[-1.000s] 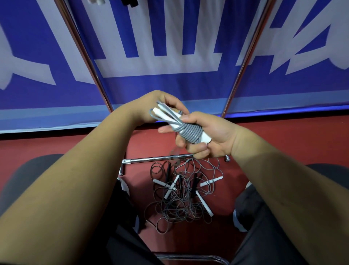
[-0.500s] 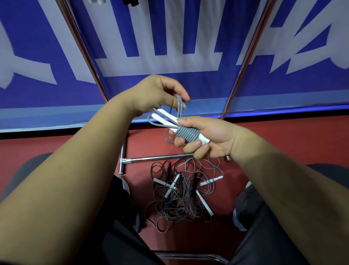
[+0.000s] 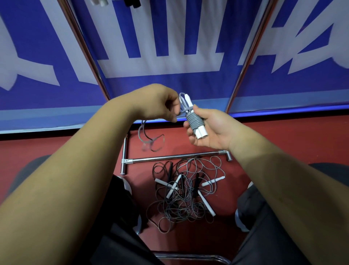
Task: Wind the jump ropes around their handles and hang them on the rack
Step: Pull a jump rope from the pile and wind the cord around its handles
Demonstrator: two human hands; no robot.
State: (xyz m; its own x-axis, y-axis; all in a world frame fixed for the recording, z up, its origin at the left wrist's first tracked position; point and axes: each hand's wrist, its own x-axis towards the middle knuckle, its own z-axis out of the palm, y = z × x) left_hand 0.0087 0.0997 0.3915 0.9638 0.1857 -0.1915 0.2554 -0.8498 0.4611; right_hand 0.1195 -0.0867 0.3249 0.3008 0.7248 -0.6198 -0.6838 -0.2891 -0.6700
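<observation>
Right hand (image 3: pixel 209 130): grips a pair of white plastic handles (image 3: pixel 201 133) laid side by side, butt ends toward the wearer, so the coils cannot slip off. Left hand (image 3: pixel 158 104): pinches the thin grey cord (image 3: pixel 194 121), drawn taut off the top of the coil, probably to lay or tuck the next turn. Loose tail (image 3: pixel 149 140): hangs below the left hand, motion-blurred, its end hard to trace. Chrome tube rack (image 3: pixel 175 156): base bar on the red floor (image 3: pixel 311 136), uprights rising past a blue banner with white lettering (image 3: pixel 170 37); hanging bar out of frame, white and black items (image 3: pixel 98 1) at the top edge cut off. Tangled heap of grey and black jump ropes (image 3: pixel 185 196): on the floor between the knees, awaiting winding; count unclear
</observation>
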